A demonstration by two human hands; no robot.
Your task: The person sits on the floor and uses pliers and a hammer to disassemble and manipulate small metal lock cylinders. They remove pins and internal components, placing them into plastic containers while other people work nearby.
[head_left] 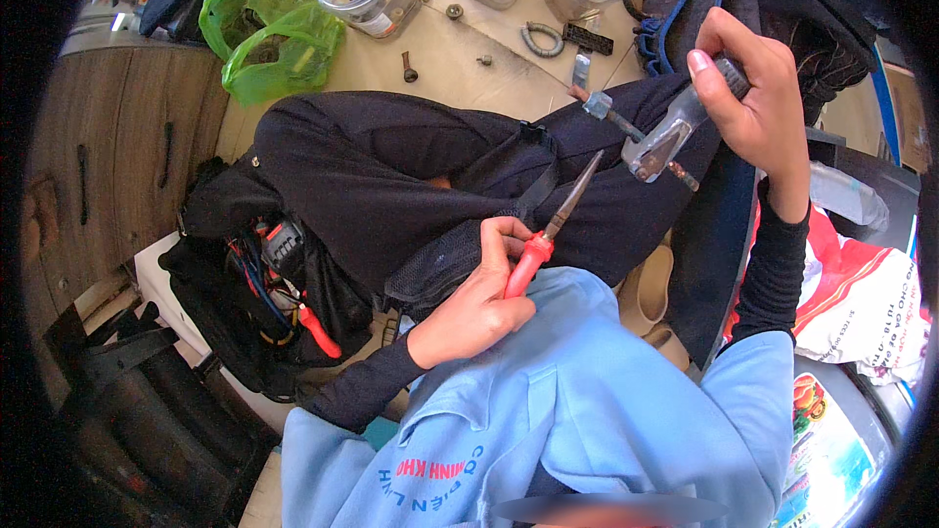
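Observation:
In my left hand (474, 298), closed round the red handles, are long-nose pliers (572, 198). Their tapered metal jaws point up and to the right, above my lap. My right hand (751, 88) grips a worn grey metal piece (670, 135) with a dark upper end, higher and to the right. A rusty threaded rod (683, 174) passes by the lower end of this piece, and a bluish-grey nut (598, 105) sits near the rod's far end. The pliers' tip is apart from the metal piece. My fingers hide part of both tools.
Three clear plastic tubs (370, 2) with small parts stand on the tiled floor ahead. Bolts (409, 66), a ring-shaped part (542, 39) and a green bag (269, 44) lie nearby. An open black tool bag (293, 313) is at my left, a printed sack (851, 293) at my right.

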